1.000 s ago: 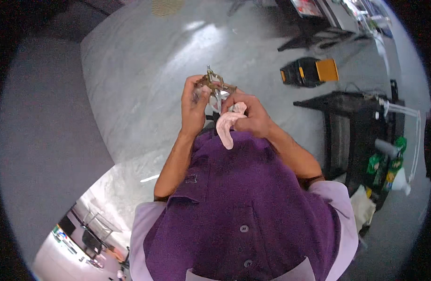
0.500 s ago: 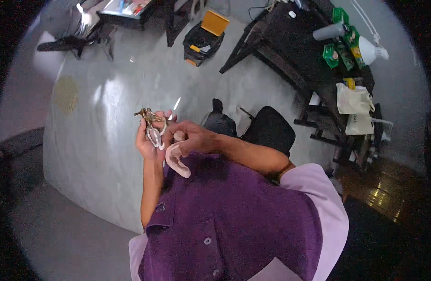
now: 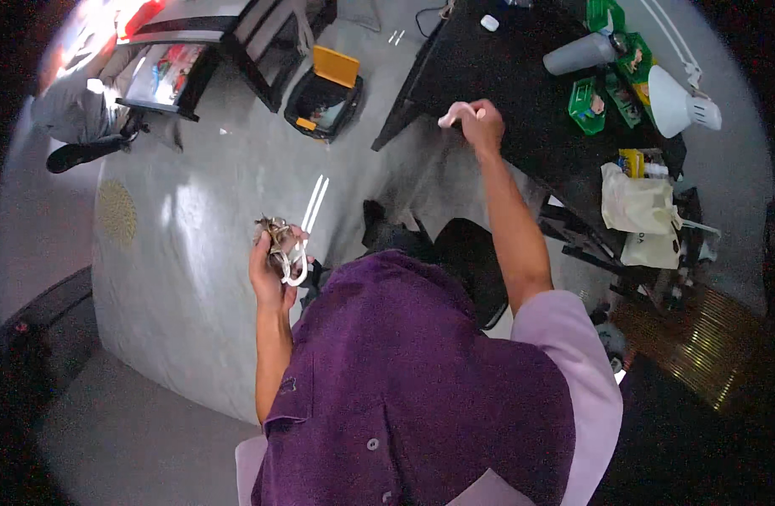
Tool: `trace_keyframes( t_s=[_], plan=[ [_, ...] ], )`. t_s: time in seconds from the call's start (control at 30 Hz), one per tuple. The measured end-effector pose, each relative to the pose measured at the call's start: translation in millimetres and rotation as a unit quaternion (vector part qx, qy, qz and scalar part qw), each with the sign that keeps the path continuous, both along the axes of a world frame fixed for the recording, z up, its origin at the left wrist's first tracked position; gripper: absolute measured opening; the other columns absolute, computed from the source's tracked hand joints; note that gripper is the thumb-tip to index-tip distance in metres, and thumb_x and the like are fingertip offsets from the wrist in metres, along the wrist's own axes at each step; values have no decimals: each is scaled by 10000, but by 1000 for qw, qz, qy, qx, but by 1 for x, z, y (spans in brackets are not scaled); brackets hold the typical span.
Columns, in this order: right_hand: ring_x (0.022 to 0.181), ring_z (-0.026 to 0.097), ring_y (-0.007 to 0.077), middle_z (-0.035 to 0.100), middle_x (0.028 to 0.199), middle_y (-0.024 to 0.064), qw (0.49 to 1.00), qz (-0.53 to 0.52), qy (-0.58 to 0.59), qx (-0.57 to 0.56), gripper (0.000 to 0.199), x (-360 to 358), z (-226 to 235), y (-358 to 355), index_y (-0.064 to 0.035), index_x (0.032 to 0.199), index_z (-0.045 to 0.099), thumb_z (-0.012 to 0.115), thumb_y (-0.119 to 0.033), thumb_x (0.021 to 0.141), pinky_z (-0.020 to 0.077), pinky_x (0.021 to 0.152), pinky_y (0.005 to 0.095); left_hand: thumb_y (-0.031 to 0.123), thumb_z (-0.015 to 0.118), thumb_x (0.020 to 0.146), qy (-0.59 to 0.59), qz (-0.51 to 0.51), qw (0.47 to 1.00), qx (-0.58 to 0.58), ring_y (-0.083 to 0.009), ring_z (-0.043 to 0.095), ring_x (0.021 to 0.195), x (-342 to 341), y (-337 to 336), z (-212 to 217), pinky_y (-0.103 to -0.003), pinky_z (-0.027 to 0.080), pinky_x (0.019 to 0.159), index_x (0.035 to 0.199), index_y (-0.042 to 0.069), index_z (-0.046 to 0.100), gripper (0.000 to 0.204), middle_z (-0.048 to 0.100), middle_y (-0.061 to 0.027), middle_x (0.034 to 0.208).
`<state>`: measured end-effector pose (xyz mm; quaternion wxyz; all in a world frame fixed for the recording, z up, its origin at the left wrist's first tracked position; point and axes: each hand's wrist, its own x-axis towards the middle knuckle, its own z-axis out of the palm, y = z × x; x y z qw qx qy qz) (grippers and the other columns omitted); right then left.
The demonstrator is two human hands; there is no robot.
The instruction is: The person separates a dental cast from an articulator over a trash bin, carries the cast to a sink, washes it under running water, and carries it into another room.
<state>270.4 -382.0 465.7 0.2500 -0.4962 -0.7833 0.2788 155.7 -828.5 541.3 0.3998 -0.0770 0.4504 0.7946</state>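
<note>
Over black table (image 3: pixel 522 101): right hand (image 3: pixel 482 125) gripping pink strip (image 3: pixel 455 111) (curved).

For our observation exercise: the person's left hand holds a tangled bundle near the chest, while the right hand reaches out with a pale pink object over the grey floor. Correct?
Not quite. In the head view the right hand holds the pale pink object over the black table, not the grey floor. The left hand does hold the tangled bundle.

Two hands show: the left hand (image 3: pixel 272 271) closed around one tangled bunch of metal pieces (image 3: pixel 279 236), the right hand (image 3: pixel 482 125) gripping one pale pink curved piece (image 3: pixel 455 112); one black desk (image 3: pixel 522 101); one white lamp (image 3: pixel 678 97); three green boxes (image 3: pixel 586 94); one grey cylinder (image 3: pixel 579 53); two cream bags (image 3: pixel 636 207); one black-and-yellow case (image 3: pixel 324 93).
</note>
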Motion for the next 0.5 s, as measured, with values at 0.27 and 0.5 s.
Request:
trace_keyframes(
  t_s=[0.27,0.5],
  plan=[
    [811,651,395,668,822,215,997,44,-66,20,317,-28,-20,1,-28,798,649,708,-332,728,498,735,487,385,480,974,-28,-16,999,-43,-228,669,855,7,22,-6,-365,596,638,1073,51,567,359,662,-135,941],
    [862,604,354,593,856,174,973,86,-134,167,439,-19,-37,-9,-45,984,631,716,-419,771,484,743,455,397,482,966,-7,-56,996,-63,-233,652,871,-7,28,-4,-367,579,656,1109,64,530,365,653,-130,952]
  ],
)
